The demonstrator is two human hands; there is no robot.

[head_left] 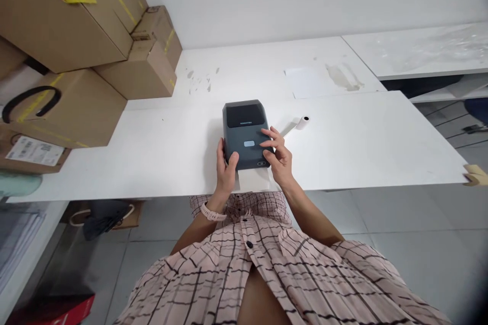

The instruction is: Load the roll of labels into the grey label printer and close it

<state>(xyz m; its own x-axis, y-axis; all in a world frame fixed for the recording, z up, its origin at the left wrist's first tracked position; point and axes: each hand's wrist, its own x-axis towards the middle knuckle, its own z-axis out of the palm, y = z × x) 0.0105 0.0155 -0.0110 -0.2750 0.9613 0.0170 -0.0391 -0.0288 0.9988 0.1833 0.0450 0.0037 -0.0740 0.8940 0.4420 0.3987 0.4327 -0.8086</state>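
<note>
A dark grey label printer (247, 155) with a black window in its lid sits on the white table (358, 147), close to the front edge. White label paper (253, 180) comes out of its near side and reaches the table's edge. My left hand (226, 170) grips the printer's left side, its thumb on the top near the front corner. On the right side, my right hand (279, 157) has its fingers spread over the edge of the top, holding nothing. A small white paper roll (304, 122) lies to the right, a strip of it running toward the printer.
Cardboard boxes (148, 68) are stacked at the left, one with a black curved strap on it. A thin white sheet (301, 83) lies toward the back. Tape (476, 175) is stuck at the table's right corner. Plastic wrap (450, 45) covers part of the far right surface.
</note>
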